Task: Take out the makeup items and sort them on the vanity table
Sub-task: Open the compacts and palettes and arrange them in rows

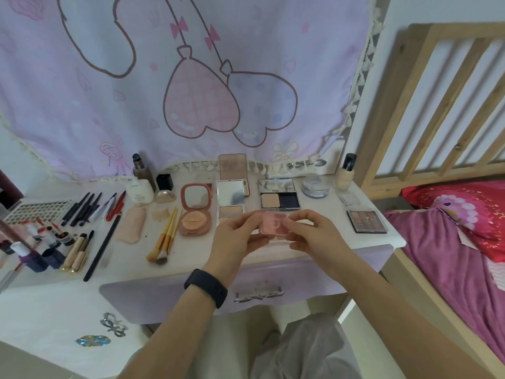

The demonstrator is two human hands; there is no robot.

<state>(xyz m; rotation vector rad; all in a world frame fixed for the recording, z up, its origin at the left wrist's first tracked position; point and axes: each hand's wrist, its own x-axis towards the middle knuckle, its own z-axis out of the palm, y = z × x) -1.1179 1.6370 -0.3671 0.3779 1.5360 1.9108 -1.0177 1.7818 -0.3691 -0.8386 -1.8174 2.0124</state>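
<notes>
A small pink square compact is held above the front of the white vanity table. My left hand pinches its left edge and my right hand pinches its right edge. Behind it lie open compacts in a row: a round-mirror peach cushion compact, a square mirrored powder compact and a black-tray mirrored compact. An eyeshadow palette lies at the right. Brushes, pencils and lipsticks lie at the left.
Bottles and a glass jar stand at the table's back under a pink cloth-covered mirror. A closed lilac drawer with a bow handle faces me. A wooden bed with pink bedding is on the right.
</notes>
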